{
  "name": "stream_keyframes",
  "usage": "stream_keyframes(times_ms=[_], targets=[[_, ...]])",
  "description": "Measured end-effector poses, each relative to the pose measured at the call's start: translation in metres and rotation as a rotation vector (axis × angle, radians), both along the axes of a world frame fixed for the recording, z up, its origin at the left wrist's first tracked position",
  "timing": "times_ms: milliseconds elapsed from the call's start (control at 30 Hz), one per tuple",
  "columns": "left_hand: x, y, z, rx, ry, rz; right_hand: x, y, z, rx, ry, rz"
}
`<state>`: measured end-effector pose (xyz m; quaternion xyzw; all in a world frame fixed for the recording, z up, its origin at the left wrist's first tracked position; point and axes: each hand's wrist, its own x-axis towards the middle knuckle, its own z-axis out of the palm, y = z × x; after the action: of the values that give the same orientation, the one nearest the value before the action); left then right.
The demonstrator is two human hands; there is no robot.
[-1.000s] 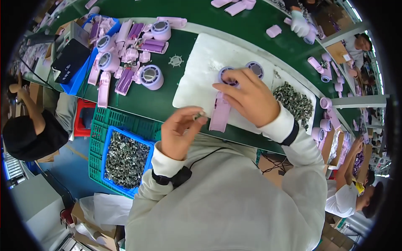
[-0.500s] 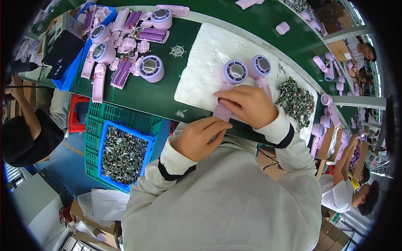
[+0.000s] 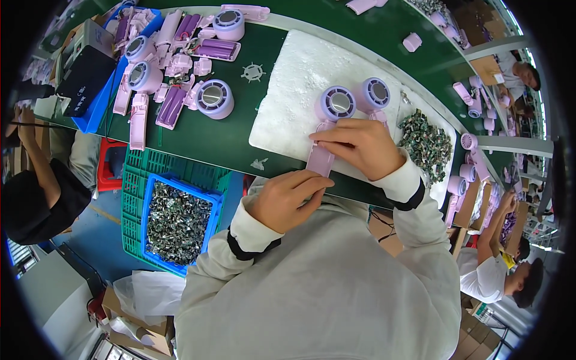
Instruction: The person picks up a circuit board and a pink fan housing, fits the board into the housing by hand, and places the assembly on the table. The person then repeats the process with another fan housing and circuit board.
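Observation:
A pink handheld fan with a round lavender head lies across the near edge of a white foam sheet, its handle pointing toward me. My left hand is closed around the handle's near end, thumb and fingers pressed together. Higher up, my right hand pinches the handle just below the head; whatever small part may be between those fingertips is hidden. A second fan lies just right of the first, its handle partly covered by my right hand.
Right on the foam is a pile of small circuit boards. Several fans and open handles with purple battery cells lie at the left. A blue bin of boards stands below on a green crate. Other people sit at both sides.
My right hand has shifted very slightly right and down along the handle. The left hand keeps its grip, and the fan stays almost where it was.

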<state>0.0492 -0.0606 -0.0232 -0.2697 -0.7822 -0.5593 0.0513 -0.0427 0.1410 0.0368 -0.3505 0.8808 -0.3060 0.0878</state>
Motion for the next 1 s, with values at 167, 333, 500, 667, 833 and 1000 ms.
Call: stream_keyframes(times_ms=[167, 333, 500, 667, 833, 1000], targets=[[-0.001, 0.001, 0.000, 0.009, 0.009, -0.003, -0.002, 0.000, 0.001, -0.011, -0.006, -0.001], [-0.001, 0.001, 0.001, 0.009, -0.001, -0.014, -0.009, 0.001, 0.001, -0.041, -0.056, 0.042], [-0.001, 0.002, -0.001, -0.005, 0.017, -0.010, 0.000, -0.006, 0.004, 0.040, -0.048, -0.024], [-0.001, 0.002, 0.000, 0.002, 0.003, -0.013, -0.002, 0.001, -0.002, 0.021, 0.041, 0.029], [-0.002, 0.003, 0.000, -0.018, 0.012, -0.021, -0.003, -0.002, -0.006, 0.022, 0.036, 0.021], [-0.002, -0.001, 0.007, 0.165, -0.155, 0.025, 0.010, -0.013, -0.023, -0.055, 0.134, -0.116]])
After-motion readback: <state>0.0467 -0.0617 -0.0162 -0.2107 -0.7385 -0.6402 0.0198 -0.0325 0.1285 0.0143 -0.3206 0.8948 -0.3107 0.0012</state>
